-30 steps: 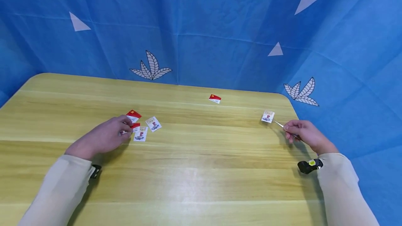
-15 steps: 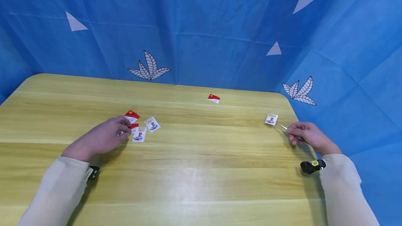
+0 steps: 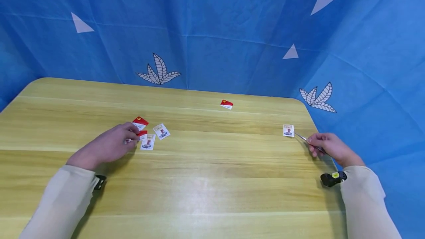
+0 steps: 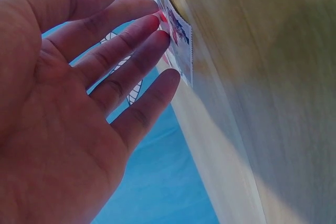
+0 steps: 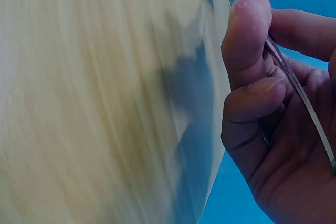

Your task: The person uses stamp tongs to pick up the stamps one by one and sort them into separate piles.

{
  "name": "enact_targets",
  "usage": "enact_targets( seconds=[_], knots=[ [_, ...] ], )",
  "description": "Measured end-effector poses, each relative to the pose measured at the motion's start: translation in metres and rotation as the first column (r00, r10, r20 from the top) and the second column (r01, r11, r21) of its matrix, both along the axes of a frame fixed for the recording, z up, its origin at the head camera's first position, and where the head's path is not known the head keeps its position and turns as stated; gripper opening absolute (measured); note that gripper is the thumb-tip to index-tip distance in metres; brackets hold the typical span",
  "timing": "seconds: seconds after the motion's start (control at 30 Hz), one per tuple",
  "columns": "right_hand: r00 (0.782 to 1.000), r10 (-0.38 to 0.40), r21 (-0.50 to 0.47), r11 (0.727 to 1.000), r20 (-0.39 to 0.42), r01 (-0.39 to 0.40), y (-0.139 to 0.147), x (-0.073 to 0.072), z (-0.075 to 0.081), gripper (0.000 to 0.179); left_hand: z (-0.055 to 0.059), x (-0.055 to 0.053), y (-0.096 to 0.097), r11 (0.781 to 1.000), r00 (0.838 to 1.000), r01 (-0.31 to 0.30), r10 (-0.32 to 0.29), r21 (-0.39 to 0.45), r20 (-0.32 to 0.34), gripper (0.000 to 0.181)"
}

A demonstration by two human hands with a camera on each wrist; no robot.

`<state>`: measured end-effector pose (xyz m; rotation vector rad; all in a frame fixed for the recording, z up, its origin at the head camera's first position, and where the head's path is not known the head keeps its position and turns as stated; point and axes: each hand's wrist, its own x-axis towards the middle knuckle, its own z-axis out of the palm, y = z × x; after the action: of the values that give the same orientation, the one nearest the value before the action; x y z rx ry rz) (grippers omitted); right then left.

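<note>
My right hand [image 3: 333, 148] pinches a pair of slim metal tweezers [image 3: 303, 138] between thumb and fingers. Their tips meet the right edge of a white postage stamp [image 3: 288, 130] with a small coloured picture. In the right wrist view the tweezers [image 5: 304, 98] run back across the palm. On the left side of the table, my left hand [image 3: 109, 144] has its fingertips on a red-and-white stamp [image 3: 142, 133], partly hidden under them. The left wrist view shows those fingers [image 4: 139, 111] spread and nearly straight beside a perforated stamp [image 4: 181, 43].
Around the left fingertips lie another red-and-white stamp [image 3: 141, 121] and two white picture stamps, one nearer [image 3: 148, 143] and one to the right [image 3: 161, 132]. A single red-and-white stamp [image 3: 227, 104] lies near the back edge. A blue curtain [image 3: 212, 40] hangs behind the wooden table [image 3: 212, 165].
My right hand has moved right and a little toward me; the white stamp at the tweezer tips has shifted the same way and straightened. The left hand stays put.
</note>
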<state>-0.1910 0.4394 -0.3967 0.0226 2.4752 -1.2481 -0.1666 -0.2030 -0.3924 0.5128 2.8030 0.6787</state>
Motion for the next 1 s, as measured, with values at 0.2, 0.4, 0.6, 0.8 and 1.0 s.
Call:
enact_targets(
  seconds=[0.2, 0.4, 0.6, 0.8, 1.0],
  knots=[
    [1.000, -0.027, 0.047, 0.999, 0.015, 0.026, 0.004, 0.001, -0.002, 0.033, 0.000, 0.001, 0.001, 1.000, 1.000, -0.009, 0.009, -0.005, 0.005, 0.023],
    [0.999, -0.043, 0.107, 0.993, -0.008, 0.044, 0.002, 0.005, 0.006, 0.035, 0.001, 0.001, 0.000, 1.000, 1.000, -0.005, 0.005, 0.012, 0.007, 0.021],
    [0.997, -0.026, 0.099, 0.995, -0.074, 0.033, -0.005, 0.006, 0.011, 0.038, 0.002, 0.002, 0.000, 1.000, 1.000, -0.008, 0.008, 0.017, 0.009, 0.021],
    [0.995, -0.013, 0.078, 0.997, -0.101, 0.020, -0.020, 0.007, 0.016, 0.037, -0.001, 0.001, 0.003, 1.000, 1.000, 0.004, -0.004, 0.009, -0.009, 0.023],
    [0.993, 0.030, 0.075, 0.997, -0.112, -0.022, -0.046, 0.002, 0.025, 0.036, -0.001, 0.003, 0.003, 1.000, 1.000, 0.006, -0.007, -0.015, -0.030, 0.024]
  ],
)
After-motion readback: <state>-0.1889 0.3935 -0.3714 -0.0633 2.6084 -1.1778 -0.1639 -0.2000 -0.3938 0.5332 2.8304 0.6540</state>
